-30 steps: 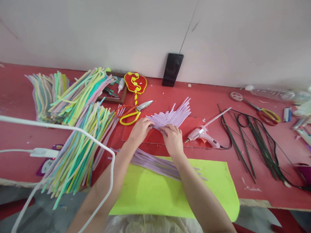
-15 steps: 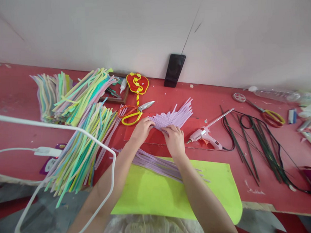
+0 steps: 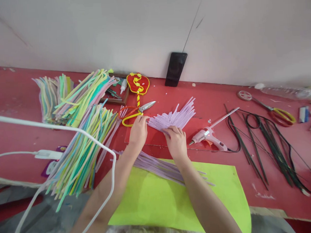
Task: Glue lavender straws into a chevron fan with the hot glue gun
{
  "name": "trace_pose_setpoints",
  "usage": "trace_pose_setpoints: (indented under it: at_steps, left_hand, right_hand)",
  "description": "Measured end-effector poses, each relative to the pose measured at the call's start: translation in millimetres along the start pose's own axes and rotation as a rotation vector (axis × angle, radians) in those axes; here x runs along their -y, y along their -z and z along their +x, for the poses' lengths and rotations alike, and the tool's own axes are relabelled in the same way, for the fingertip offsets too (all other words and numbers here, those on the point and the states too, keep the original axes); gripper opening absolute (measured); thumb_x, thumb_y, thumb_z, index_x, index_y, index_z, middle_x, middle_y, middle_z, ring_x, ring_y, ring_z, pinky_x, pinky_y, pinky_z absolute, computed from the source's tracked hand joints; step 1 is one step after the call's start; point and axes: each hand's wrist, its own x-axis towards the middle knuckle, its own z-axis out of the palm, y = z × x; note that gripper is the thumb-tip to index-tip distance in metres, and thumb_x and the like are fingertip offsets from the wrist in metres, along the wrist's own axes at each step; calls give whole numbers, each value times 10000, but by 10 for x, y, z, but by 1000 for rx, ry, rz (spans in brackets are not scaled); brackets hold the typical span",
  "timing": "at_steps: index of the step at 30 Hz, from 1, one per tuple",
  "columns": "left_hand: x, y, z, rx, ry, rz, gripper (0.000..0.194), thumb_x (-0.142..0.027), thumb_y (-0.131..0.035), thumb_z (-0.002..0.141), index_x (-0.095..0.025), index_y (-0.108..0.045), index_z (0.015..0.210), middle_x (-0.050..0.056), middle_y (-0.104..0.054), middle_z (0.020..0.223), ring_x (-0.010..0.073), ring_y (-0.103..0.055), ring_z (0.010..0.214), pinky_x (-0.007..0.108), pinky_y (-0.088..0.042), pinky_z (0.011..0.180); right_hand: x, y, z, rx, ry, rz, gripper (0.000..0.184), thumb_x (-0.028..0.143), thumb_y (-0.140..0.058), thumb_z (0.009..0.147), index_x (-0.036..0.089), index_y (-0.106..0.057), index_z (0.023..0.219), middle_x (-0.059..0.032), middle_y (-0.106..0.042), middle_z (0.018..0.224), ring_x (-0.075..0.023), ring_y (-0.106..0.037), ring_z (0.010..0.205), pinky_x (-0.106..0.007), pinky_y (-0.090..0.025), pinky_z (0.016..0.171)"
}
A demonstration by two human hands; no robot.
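Lilac pipe cleaners (image 3: 172,116) lie side by side in a woven, V-shaped piece on a red board (image 3: 156,138). At its left end my left hand (image 3: 139,131) has its fingertips pinched together on the ends; exactly how many strands it grips is hidden. My right hand (image 3: 176,143) holds the piece's near edge, with thumb and fingers closed. Below my wrists, loose lilac pipe cleaners (image 3: 157,167) rest partly on a yellow-green sheet (image 3: 154,199). Scissors (image 3: 136,114) with red and yellow handles lie just beyond my left hand.
A pink glue gun (image 3: 208,136) lies right of my hands, near dark green stems (image 3: 272,149). Multicoloured pipe cleaners (image 3: 82,150) are heaped at left, behind a white tubular frame (image 3: 113,173). A phone (image 3: 176,69) leans on the wall. A red-yellow fan ornament (image 3: 138,83) lies at the back.
My left hand has slid left, from on top of the woven lilac piece to its left end. My right hand stays on the near edge. The view has shifted slightly.
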Motion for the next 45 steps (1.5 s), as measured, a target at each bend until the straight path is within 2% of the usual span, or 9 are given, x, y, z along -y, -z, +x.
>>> trace_pose_setpoints:
  at_steps: [4,7,15,24,29,32,35,38,45]
  left_hand:
    - [-232,-27,-148,259,-140,218,506,-206,-408,929,-2,-342,1387,221,-365,1459,292,-317,1378,443,-290,1124]
    - [-325,-69,-265,432,-177,341,603,-364,-387,947,-12,-287,1426,213,-258,1515,304,-208,1423,516,-193,1151]
    - [-310,-1,-289,521,-116,414,629,-468,-395,932,-105,-319,1440,204,-205,1534,316,-179,1429,555,-152,1141]
    - [-212,-87,-325,460,-126,339,629,-465,-479,896,-182,-330,1438,180,-244,1530,331,-216,1418,596,-173,1118]
    - [-250,-52,-310,488,-105,328,631,-436,-521,884,-143,-360,1420,204,-227,1529,354,-201,1417,603,-150,1123]
    - [-272,-3,-239,432,-124,266,555,-366,-523,898,-143,-389,1389,209,-320,1489,336,-272,1396,604,-168,1117]
    - [-226,39,-125,227,-92,135,374,-193,-479,919,-185,-465,1293,129,-539,1324,243,-485,1251,536,-246,1110]
    - [-127,41,-28,68,-19,94,126,-141,-523,883,-176,-599,977,85,-630,1034,229,-589,1010,396,-453,905]
    - [-48,-50,3,112,-17,104,30,-153,-576,858,-183,-577,862,49,-620,891,234,-590,892,372,-449,797]
  right_hand:
    - [26,31,1,12,-2,-5,243,178,-480,911,219,-699,1010,-56,-661,1024,-199,-532,913,-337,-342,774]
    - [38,42,0,11,-2,-17,243,169,-482,906,222,-698,1003,-50,-662,1032,-200,-530,915,-340,-338,775]
    - [30,30,-2,18,-2,-29,248,177,-476,905,224,-698,1005,-62,-656,1028,-203,-536,931,-345,-350,777]
    - [31,38,2,20,-3,-7,248,181,-471,905,223,-698,998,-63,-658,1023,-205,-530,919,-346,-349,778]
    - [35,48,5,28,-11,-3,236,175,-491,897,218,-698,1003,-52,-661,1029,-206,-528,926,-345,-351,794]
    - [35,54,3,31,-8,-1,242,162,-488,895,212,-694,1012,-52,-661,1037,-205,-529,925,-341,-350,783]
    - [36,54,-2,23,-4,9,244,161,-482,895,208,-694,1009,-53,-662,1024,-205,-530,919,-336,-349,772]
    - [44,56,-6,6,-4,24,243,182,-479,903,218,-697,1005,-57,-663,1008,-208,-532,914,-336,-350,776]
    - [47,59,-11,20,-7,5,242,173,-491,899,219,-694,1023,-53,-660,1018,-208,-528,930,-339,-348,787]
